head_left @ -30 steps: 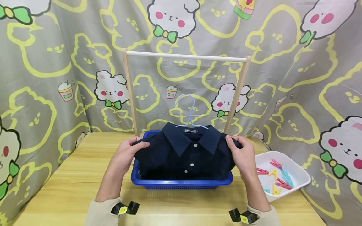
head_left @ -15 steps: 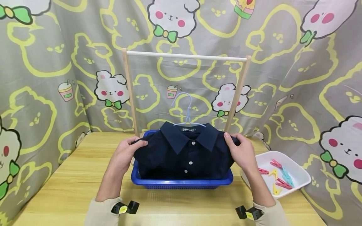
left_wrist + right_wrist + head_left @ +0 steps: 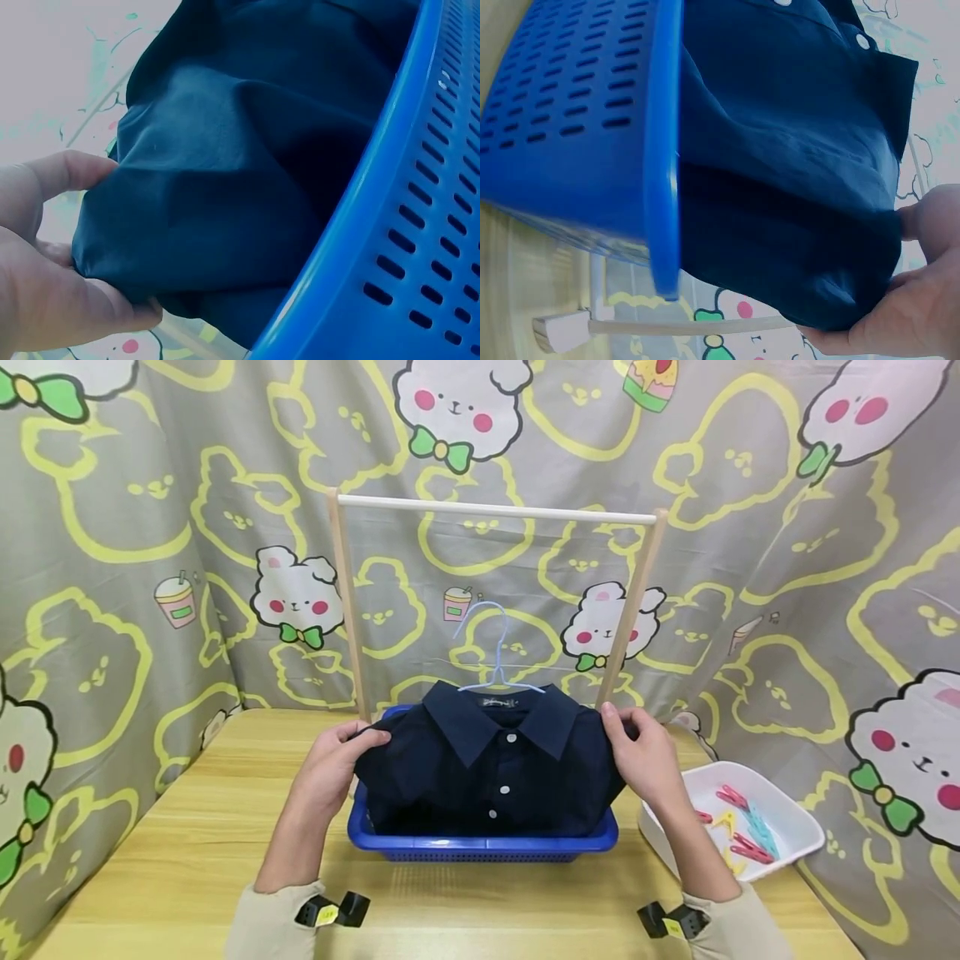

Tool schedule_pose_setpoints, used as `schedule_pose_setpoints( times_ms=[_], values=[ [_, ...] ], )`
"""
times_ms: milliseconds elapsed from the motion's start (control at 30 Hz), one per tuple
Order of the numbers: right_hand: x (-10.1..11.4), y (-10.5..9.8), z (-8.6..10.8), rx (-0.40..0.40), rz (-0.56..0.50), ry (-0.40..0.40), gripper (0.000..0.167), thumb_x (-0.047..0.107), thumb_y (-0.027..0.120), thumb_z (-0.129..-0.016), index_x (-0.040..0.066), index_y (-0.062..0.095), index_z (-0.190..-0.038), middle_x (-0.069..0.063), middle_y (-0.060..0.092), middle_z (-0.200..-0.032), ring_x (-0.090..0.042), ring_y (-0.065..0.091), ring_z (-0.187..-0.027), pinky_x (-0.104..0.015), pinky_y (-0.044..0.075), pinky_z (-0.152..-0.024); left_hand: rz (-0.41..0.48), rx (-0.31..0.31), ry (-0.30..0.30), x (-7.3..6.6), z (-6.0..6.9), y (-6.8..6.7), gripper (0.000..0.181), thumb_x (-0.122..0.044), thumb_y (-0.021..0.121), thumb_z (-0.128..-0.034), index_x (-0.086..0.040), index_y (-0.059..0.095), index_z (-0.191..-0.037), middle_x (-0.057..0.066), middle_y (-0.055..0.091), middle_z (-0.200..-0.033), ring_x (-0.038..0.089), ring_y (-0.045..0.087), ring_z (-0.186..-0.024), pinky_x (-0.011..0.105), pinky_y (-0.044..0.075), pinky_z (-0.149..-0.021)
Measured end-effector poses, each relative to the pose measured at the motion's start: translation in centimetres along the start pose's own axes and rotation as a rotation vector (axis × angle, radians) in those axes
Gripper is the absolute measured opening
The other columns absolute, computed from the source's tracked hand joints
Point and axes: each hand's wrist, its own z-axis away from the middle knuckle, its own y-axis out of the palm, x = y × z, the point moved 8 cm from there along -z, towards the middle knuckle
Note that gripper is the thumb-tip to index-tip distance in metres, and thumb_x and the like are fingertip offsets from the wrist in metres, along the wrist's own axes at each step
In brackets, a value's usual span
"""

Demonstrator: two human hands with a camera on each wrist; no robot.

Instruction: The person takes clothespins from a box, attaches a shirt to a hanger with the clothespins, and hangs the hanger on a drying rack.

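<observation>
A dark navy collared shirt (image 3: 450,768) with white buttons hangs on a light blue wire hanger (image 3: 499,652), whose hook rises out of the collar. The shirt's lower part lies inside a blue perforated basket (image 3: 483,843). My left hand (image 3: 330,768) pinches the shirt's shoulder at the left, thumb on top; the left wrist view shows the thumb and fingers around the navy cloth (image 3: 187,217). On the opposite shoulder my right hand (image 3: 648,760) holds the fabric between thumb and fingers, also visible in the right wrist view (image 3: 900,307). The hanger's ends are hidden within the shirt.
Behind the basket stands a wooden rack with a white crossbar (image 3: 495,510). A white tray (image 3: 802,839) with several pink, yellow and blue clothespins sits at the right on the wooden table (image 3: 202,827). A patterned curtain (image 3: 172,677) surrounds the table.
The shirt and hanger have shifted slightly left and up. My right hand has moved a little outward along the shoulder, its forearm swinging right; my left hand stays nearly in place.
</observation>
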Motion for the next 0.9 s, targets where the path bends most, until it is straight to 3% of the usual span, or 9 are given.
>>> schedule_pose_setpoints(
  times_ms=[167,367,633,800,900],
  values=[
    [-0.27,0.31,0.17,-0.011,-0.032,0.030,0.057,0.057,0.045,-0.103,0.006,0.070,-0.098,-0.018,0.066,-0.101,-0.031,0.058,-0.095,-0.037,0.043,-0.078,0.061,0.020,-0.008,0.02,0.03,0.23,0.022,-0.012,0.064,-0.0958,-0.012,0.061,-0.074,-0.001,0.057,-0.085,0.017,0.057,-0.089,0.027,0.051,-0.077],
    [-0.37,0.14,0.23,-0.037,-0.055,0.065,0.061,0.060,0.046,-0.101,0.005,0.072,-0.098,-0.018,0.068,-0.105,-0.031,0.060,-0.098,-0.036,0.044,-0.079,0.049,0.044,-0.005,-0.03,0.17,0.38,0.022,-0.012,0.063,-0.0957,-0.013,0.060,-0.074,-0.001,0.056,-0.086,0.018,0.055,-0.095,0.033,0.047,-0.085],
    [-0.48,0.16,0.19,-0.042,-0.051,0.073,0.061,0.060,0.047,-0.101,0.005,0.071,-0.096,-0.018,0.068,-0.106,-0.032,0.060,-0.100,-0.037,0.043,-0.080,0.056,0.065,-0.001,0.00,0.17,0.50,0.029,-0.010,0.058,-0.0968,-0.015,0.060,-0.069,0.001,0.054,-0.090,0.024,0.046,-0.108,0.043,0.035,-0.096],
    [-0.43,0.13,0.24,-0.038,-0.048,0.075,0.061,0.061,0.047,-0.100,0.005,0.070,-0.093,-0.018,0.067,-0.104,-0.032,0.059,-0.097,-0.036,0.043,-0.078,0.089,0.046,-0.034,0.09,0.10,0.33,0.031,-0.010,0.056,-0.0973,-0.015,0.064,-0.068,0.002,0.057,-0.100,0.024,0.041,-0.118,0.046,0.029,-0.106],
    [-0.37,0.10,0.28,-0.039,-0.042,0.072,0.061,0.060,0.047,-0.101,0.005,0.071,-0.094,-0.018,0.068,-0.104,-0.031,0.059,-0.097,-0.036,0.043,-0.078,0.090,0.028,-0.041,0.09,0.06,0.26,0.031,-0.011,0.056,-0.0977,-0.015,0.067,-0.068,0.001,0.060,-0.098,0.023,0.044,-0.115,0.043,0.033,-0.105]
  ],
)
